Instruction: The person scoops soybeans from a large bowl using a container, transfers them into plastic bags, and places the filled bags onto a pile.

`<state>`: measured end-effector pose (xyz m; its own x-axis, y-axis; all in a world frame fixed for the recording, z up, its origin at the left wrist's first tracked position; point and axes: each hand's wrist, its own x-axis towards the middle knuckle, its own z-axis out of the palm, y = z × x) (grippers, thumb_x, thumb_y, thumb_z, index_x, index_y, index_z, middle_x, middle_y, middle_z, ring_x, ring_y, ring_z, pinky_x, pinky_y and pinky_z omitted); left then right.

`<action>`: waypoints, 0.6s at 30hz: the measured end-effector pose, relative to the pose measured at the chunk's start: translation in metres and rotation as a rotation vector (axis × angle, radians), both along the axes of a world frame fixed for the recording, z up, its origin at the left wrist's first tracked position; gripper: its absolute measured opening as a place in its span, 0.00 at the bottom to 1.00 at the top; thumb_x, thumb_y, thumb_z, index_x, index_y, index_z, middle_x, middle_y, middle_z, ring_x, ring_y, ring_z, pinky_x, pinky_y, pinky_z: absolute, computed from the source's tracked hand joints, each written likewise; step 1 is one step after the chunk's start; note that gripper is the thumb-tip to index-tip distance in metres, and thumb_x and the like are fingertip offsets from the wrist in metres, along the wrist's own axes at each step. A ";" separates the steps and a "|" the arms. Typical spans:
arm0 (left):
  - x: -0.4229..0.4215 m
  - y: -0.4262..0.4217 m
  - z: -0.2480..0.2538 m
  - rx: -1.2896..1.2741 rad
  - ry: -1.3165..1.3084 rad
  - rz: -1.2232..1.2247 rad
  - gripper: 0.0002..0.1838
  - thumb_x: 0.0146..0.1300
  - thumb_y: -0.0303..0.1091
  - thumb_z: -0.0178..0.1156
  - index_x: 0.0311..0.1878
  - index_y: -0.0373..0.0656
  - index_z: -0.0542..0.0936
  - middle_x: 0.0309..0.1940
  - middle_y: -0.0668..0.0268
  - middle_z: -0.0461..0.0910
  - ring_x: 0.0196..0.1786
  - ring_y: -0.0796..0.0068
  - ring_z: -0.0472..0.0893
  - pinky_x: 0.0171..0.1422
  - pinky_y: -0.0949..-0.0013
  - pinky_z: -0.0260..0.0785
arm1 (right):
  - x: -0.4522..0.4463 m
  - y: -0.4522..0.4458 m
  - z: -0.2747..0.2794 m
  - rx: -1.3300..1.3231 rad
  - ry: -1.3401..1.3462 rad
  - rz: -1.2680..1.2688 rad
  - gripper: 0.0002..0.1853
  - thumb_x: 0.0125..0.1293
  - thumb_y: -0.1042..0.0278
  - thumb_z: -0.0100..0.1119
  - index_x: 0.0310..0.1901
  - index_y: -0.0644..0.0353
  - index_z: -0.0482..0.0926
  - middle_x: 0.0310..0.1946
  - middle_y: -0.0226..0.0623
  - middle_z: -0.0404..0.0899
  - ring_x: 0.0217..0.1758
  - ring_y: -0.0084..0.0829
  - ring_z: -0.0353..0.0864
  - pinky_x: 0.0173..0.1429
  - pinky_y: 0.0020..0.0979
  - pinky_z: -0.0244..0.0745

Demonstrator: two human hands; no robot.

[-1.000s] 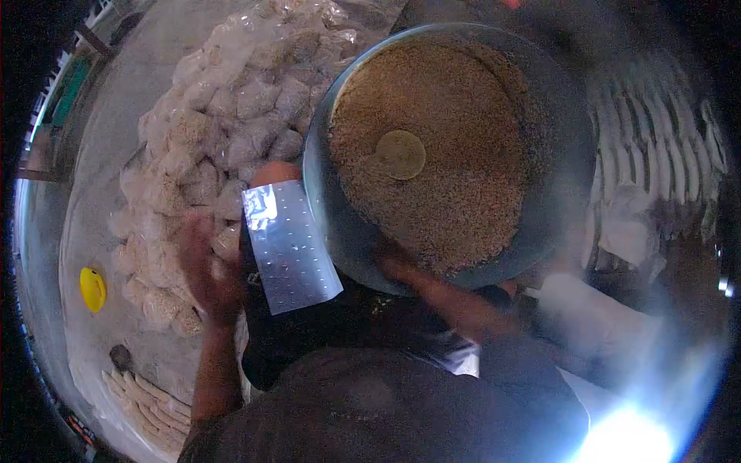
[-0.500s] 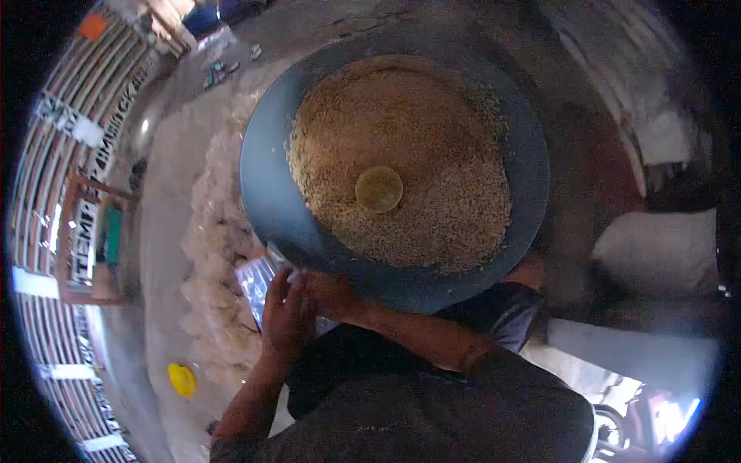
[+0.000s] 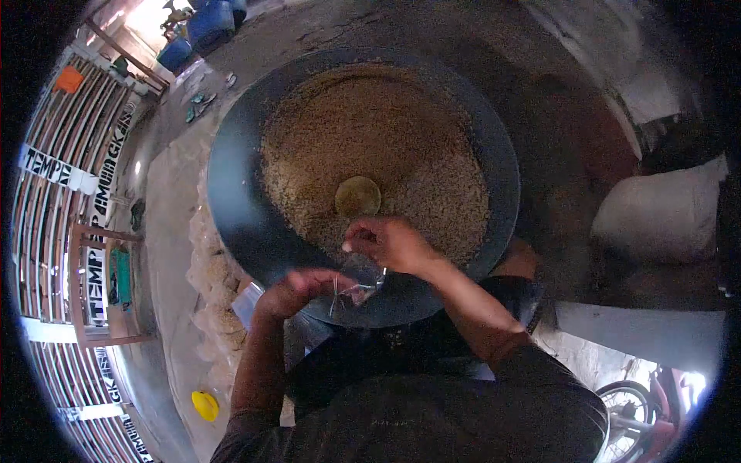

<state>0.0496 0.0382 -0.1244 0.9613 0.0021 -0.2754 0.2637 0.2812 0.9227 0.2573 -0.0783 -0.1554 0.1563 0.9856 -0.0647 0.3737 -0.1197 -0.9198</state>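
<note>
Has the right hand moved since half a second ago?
Yes: judged against the basin, the right hand has moved inward and rightward from the near-left rim, closer to the round cup.

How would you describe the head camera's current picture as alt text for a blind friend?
A person's left hand and right hand hover over the near side of a wide basin of brownish grains, with thin clear plastic between them. A round container sits in the grains; a yellow object lies at lower left.

Left hand [image 3: 299, 285] and right hand [image 3: 392, 242] held near each other
Left fingers [image 3: 323, 276] reach inward, slightly lower; right fingers [image 3: 363, 227] curl toward the palm, right forearm [image 3: 475, 299] slanting in
</note>
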 end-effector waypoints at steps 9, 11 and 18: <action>-0.018 -0.052 -0.054 0.908 0.174 0.604 0.16 0.74 0.44 0.51 0.42 0.39 0.77 0.30 0.47 0.78 0.35 0.41 0.79 0.40 0.50 0.70 | -0.046 0.041 -0.019 0.163 -0.362 -0.028 0.21 0.67 0.49 0.63 0.57 0.50 0.79 0.33 0.39 0.86 0.35 0.39 0.89 0.39 0.41 0.81; -0.036 -0.050 -0.077 0.984 0.136 0.544 0.16 0.73 0.45 0.52 0.43 0.39 0.78 0.29 0.46 0.77 0.35 0.39 0.79 0.40 0.48 0.70 | -0.052 0.048 -0.057 -0.046 -0.598 0.182 0.24 0.69 0.48 0.61 0.60 0.52 0.77 0.34 0.40 0.86 0.38 0.40 0.89 0.42 0.42 0.81; -0.050 -0.043 -0.085 0.853 0.188 0.651 0.09 0.67 0.35 0.55 0.42 0.40 0.79 0.32 0.49 0.79 0.35 0.47 0.81 0.38 0.50 0.73 | 0.013 0.160 -0.194 -0.358 -0.108 -0.450 0.28 0.70 0.47 0.58 0.64 0.55 0.72 0.48 0.46 0.83 0.50 0.44 0.85 0.51 0.44 0.81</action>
<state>-0.0008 -0.0044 -0.2092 0.6491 0.7560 -0.0841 0.4531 -0.2954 0.8411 0.2700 0.0814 -0.3492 0.5789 0.7402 -0.3422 0.3033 -0.5850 -0.7522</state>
